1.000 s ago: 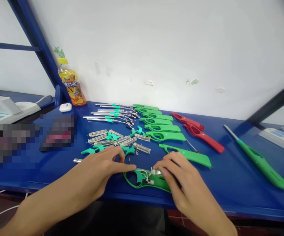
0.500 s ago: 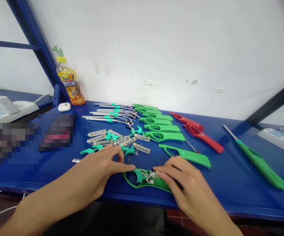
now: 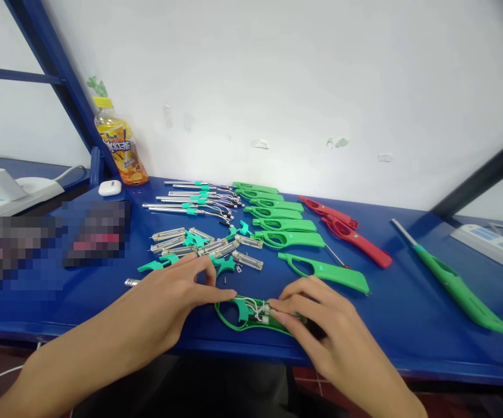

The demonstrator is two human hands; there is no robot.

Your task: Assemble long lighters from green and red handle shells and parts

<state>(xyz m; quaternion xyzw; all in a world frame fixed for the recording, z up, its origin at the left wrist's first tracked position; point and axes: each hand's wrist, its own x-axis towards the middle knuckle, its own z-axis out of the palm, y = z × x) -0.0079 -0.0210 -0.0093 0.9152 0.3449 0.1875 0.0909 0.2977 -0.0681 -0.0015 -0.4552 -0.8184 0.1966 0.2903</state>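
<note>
An open green lighter shell (image 3: 278, 326) lies at the front edge of the table, with a teal trigger (image 3: 243, 311) and white wires inside it. My left hand (image 3: 177, 296) is bent over its left end, thumb on the upper edge, the other fingers curled and partly hidden. A silver tube end (image 3: 131, 283) pokes out beyond my left wrist. With thumb and fingertips my right hand (image 3: 321, 319) pinches the end of a clear fuel tank (image 3: 266, 307) in the shell; most of that tank is hidden under the hand.
Behind my hands lie loose clear tanks (image 3: 248, 260) and teal triggers (image 3: 150, 266), metal tubes with wires (image 3: 177, 206), green shells (image 3: 329, 274) and red shells (image 3: 366, 248). A whole green lighter (image 3: 455, 284) lies right, a drink bottle (image 3: 120, 145) and white case (image 3: 109, 187) back left.
The whole view has shifted slightly. Both hands stay at the shell in nearly the same pose; my right fingertips have moved very little on the tank.
</note>
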